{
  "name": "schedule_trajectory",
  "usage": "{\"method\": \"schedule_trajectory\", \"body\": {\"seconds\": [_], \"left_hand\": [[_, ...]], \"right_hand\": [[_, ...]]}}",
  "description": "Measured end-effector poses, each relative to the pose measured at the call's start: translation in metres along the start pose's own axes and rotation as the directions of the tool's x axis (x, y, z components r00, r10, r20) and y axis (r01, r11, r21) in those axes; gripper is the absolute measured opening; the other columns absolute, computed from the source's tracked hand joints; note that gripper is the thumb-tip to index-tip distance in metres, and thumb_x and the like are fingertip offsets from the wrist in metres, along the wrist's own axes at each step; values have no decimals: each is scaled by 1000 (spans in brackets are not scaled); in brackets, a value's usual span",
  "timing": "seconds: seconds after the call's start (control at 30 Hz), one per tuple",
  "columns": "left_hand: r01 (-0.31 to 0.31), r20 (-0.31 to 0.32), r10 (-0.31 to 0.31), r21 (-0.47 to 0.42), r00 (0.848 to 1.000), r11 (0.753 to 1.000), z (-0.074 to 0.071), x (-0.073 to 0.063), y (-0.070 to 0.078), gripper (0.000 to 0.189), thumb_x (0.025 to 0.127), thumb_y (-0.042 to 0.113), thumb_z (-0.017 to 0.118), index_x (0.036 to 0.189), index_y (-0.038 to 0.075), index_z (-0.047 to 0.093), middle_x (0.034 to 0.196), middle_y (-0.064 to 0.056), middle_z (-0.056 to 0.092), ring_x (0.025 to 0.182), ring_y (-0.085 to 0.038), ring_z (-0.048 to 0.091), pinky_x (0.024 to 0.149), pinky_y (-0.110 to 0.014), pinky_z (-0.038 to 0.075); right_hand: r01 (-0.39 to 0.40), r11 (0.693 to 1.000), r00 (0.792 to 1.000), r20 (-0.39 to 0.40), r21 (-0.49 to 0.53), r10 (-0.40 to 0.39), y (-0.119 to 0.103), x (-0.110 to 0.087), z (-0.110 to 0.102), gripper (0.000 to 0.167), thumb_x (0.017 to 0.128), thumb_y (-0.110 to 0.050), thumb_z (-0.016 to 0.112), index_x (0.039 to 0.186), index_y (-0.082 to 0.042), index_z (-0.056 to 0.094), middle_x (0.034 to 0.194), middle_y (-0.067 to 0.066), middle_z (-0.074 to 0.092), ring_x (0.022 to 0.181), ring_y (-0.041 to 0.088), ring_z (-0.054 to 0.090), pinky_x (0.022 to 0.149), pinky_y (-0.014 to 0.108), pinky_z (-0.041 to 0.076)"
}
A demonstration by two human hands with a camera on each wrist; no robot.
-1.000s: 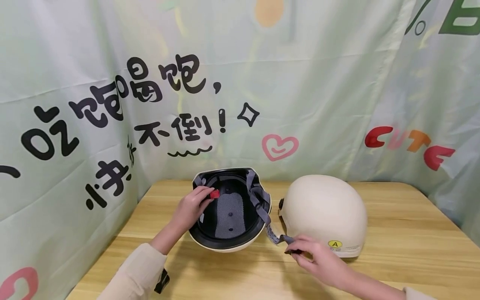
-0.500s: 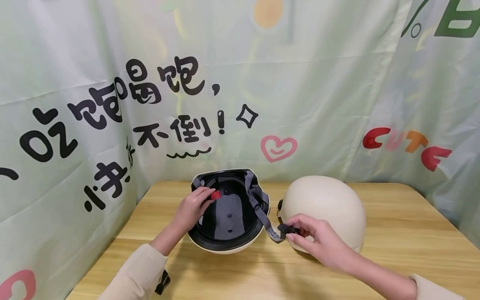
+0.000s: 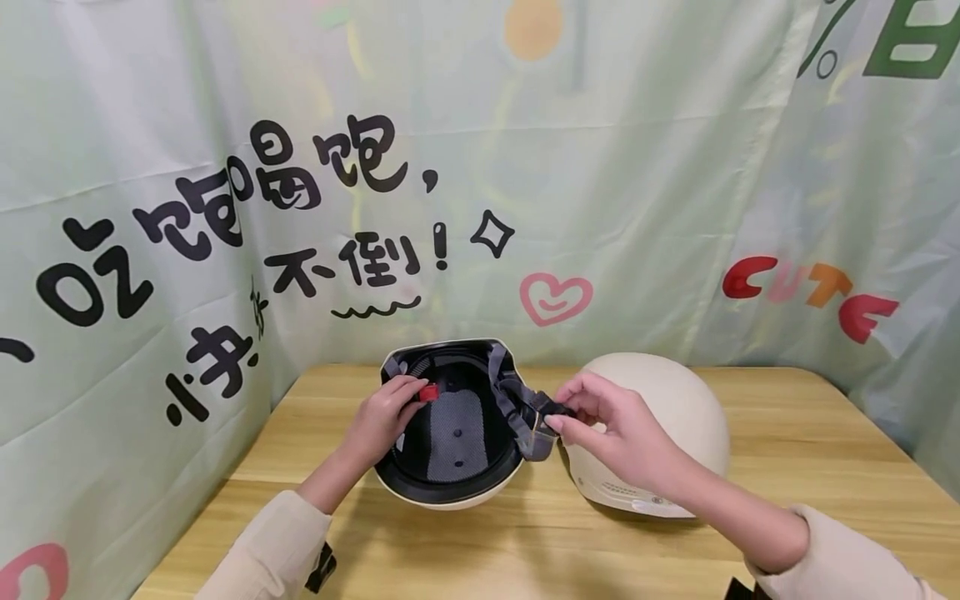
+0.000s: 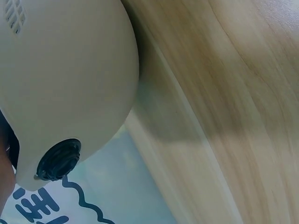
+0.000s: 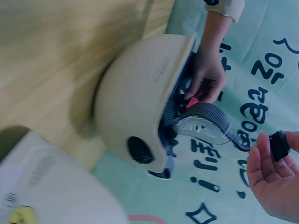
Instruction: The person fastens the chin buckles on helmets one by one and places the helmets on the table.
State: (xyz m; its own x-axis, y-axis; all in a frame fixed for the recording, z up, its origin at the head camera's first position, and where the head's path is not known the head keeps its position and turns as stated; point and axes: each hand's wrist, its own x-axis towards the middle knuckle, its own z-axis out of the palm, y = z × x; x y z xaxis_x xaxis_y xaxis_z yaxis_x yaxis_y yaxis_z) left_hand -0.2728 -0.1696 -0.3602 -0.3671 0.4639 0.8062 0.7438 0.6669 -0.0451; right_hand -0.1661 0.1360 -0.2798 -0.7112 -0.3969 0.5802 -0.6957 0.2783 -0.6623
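Observation:
A cream helmet (image 3: 457, 504) lies with its black-lined opening toward me. My left hand (image 3: 384, 423) pinches the red part of a buckle (image 3: 428, 392) at the helmet's left inside. At the helmet's right side my right hand (image 3: 618, 433) pinches a black buckle (image 5: 280, 145) on the end of the grey chin strap (image 3: 534, 443). In the right wrist view the strap (image 5: 210, 114) loops out from the opening toward that buckle. The left wrist view has the helmet's shell (image 4: 74, 79) and a round black knob (image 4: 60, 159), with the left fingers hidden.
A second cream helmet (image 3: 693, 425) stands opening down on the wooden table (image 3: 442, 558), partly behind my right hand. A printed cloth (image 3: 637, 208) hangs behind the table. A black piece (image 3: 321, 568) shows below the left sleeve.
My right hand has lifted the black buckle up and left, from the table's front area to beside the helmet's rim, bending the strap. My left hand has stayed on the red part.

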Motion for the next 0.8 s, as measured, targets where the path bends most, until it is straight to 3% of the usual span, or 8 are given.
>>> {"method": "schedule_trajectory", "body": {"seconds": [0.17, 0.43, 0.63, 0.8], "left_hand": [[-2, 5, 2, -3, 1000, 1000, 1, 2, 1, 36, 66, -3, 79, 100, -1, 68, 93, -10, 66, 84, -23, 65, 69, -33, 56], [4, 15, -4, 1, 1000, 1000, 1, 0, 2, 35, 66, -2, 78, 100, 0, 69, 94, -12, 67, 87, -25, 66, 70, -34, 56], [33, 18, -34, 16, 999, 999, -3, 0, 2, 35, 66, 0, 78, 100, 1, 70, 98, -17, 69, 91, -28, 67, 74, -38, 56], [47, 22, -47, 0, 999, 999, -7, 0, 1, 34, 67, 0, 78, 100, 2, 70, 99, -14, 71, 94, -29, 67, 79, -40, 55]], "right_hand": [[8, 1000, 1000, 10, -17, -8, -10, 22, 5, 7, 85, 0, 63, 91, -2, 58, 72, 10, 65, 59, 3, 58, 55, 22, 50], [-75, 995, 997, 4, 59, 75, -15, 52, 24, 12, 83, -3, 66, 94, 0, 63, 78, 13, 66, 60, 12, 62, 58, 24, 52], [-86, 993, 996, -4, 85, 87, -6, 65, 41, 12, 83, -4, 66, 94, 1, 67, 75, 16, 66, 55, 19, 60, 56, 27, 54], [-168, 978, 986, 31, 122, 166, 9, 71, 53, 15, 85, -5, 64, 97, 4, 67, 74, 23, 63, 52, 23, 59, 50, 33, 54]]}}
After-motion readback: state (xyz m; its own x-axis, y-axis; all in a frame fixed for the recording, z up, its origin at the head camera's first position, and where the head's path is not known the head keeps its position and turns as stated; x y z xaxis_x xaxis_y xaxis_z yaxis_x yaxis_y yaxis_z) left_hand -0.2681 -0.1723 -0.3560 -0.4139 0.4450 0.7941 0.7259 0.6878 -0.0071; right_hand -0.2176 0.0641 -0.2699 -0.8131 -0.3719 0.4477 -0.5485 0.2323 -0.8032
